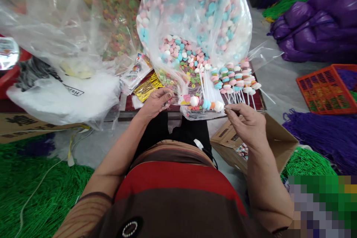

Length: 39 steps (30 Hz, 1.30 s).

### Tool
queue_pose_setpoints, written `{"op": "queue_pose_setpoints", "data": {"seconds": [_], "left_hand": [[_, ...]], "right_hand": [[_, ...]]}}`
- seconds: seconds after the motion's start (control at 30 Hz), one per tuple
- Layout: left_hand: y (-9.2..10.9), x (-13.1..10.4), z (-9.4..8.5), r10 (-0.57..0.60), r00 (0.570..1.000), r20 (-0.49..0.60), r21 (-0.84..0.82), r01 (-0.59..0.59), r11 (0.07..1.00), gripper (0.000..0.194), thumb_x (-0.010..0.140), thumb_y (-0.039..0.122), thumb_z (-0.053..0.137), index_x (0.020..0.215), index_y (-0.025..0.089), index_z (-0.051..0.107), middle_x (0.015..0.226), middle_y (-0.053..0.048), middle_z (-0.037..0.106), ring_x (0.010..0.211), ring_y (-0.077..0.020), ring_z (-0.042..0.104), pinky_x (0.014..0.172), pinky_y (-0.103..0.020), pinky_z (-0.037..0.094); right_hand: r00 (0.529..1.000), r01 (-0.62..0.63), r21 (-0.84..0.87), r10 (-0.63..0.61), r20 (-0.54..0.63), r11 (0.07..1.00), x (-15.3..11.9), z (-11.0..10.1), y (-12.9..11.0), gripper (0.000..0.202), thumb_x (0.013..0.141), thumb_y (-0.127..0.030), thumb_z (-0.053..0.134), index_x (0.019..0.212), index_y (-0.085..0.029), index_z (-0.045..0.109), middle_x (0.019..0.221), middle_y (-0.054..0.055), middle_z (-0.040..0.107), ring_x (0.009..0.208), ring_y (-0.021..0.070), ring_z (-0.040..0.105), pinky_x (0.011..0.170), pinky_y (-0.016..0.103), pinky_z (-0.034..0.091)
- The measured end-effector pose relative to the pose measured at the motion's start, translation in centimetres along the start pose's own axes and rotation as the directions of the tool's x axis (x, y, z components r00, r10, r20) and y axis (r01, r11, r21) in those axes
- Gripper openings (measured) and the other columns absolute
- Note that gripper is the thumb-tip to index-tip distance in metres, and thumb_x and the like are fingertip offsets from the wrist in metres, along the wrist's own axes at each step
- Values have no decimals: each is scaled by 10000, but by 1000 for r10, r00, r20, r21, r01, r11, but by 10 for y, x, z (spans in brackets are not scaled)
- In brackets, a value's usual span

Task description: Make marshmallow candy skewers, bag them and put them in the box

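Note:
A marshmallow skewer (pixel 206 104) in white, pink, blue and orange lies level between my hands, over the table's front edge. My right hand (pixel 247 121) pinches the stick end of it, at the right. At its left end is a small clear printed bag (pixel 182 99), which seems to reach around the candies; how far is hard to see. My left hand (pixel 158 102) has its fingers closed on the bag's far left end. Just beyond my right hand lie several finished-looking marshmallow skewers (pixel 235 76) with their white sticks towards me. Loose white sticks (pixel 214 89) lie beside them.
Behind stands a big clear sack of marshmallows (pixel 192 15), with a bag of ring candies (pixel 119 26) left of it. Gold twist ties (pixel 148 86) and printed bags (pixel 136 73) lie near my left hand. A cardboard box (pixel 276 141) stands open below right, near an orange crate (pixel 326 89).

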<state>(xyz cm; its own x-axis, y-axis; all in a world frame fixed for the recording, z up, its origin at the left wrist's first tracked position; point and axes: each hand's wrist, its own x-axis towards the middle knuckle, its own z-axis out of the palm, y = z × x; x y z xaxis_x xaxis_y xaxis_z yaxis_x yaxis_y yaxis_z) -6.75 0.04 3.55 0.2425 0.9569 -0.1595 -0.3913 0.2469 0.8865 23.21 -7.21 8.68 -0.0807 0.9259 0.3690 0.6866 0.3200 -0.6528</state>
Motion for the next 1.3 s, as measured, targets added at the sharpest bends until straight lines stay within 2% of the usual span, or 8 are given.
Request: {"op": "queue_pose_setpoints", "data": {"seconds": [0.17,0.27,0.47,0.6,0.77,0.93,1.1,1.3], "left_hand": [[0,-2,-2,-9,999,36,49,7,999,523,588,574,948,747,151,685,566,52,548,459,-28,474,358,-108,262],[2,-3,-1,-8,1000,28,65,6,998,537,576,582,949,744,149,679,570,53,566,462,-30,502,379,-113,308],[5,-2,1,21,1000,-20,44,-20,999,553,548,594,955,728,155,671,529,67,546,397,-21,441,336,-119,253],[6,-3,2,26,1000,-15,48,-25,999,537,560,587,953,730,156,680,539,63,546,413,-22,448,343,-118,268],[7,-3,4,39,999,-21,53,-38,998,536,551,575,960,719,155,673,556,64,545,418,-20,444,345,-125,279],[7,-2,4,53,999,-3,64,-52,997,519,588,584,942,737,158,687,558,64,544,402,-17,428,343,-131,278],[7,-2,4,61,998,9,59,-61,996,504,599,574,942,737,156,697,578,53,563,441,-21,458,376,-123,316],[3,-2,-2,29,998,56,139,-37,990,494,648,598,908,776,164,712,576,34,588,433,-44,480,372,-143,308]], "right_hand": [[997,-58,17,59,-40,998,0,1,0,86,904,-273,679,876,-254,759,797,17,755,734,184,703,697,311,551],[995,-100,64,101,-21,993,-1,1,0,82,891,-283,696,877,-251,771,790,11,757,720,176,698,685,301,545],[994,-106,72,108,-23,992,-3,5,1,110,892,-312,698,884,-255,792,799,10,774,713,176,698,665,300,542],[997,-81,33,81,-16,996,-3,4,3,126,901,-332,695,891,-270,804,773,13,758,702,184,689,687,323,550],[991,-133,83,135,-18,988,-4,0,5,129,899,-360,710,895,-273,804,794,18,765,718,195,690,703,339,559],[982,-190,176,188,24,966,-6,0,9,145,889,-392,729,889,-270,807,828,16,780,758,200,710,738,345,579],[978,-203,191,190,82,960,-6,-3,13,156,891,-391,725,896,-262,813,784,8,760,708,184,690,691,325,565],[978,-196,166,179,111,966,-4,-8,16,183,906,-407,708,910,-255,809,727,2,731,648,169,661,643,310,548]]}}
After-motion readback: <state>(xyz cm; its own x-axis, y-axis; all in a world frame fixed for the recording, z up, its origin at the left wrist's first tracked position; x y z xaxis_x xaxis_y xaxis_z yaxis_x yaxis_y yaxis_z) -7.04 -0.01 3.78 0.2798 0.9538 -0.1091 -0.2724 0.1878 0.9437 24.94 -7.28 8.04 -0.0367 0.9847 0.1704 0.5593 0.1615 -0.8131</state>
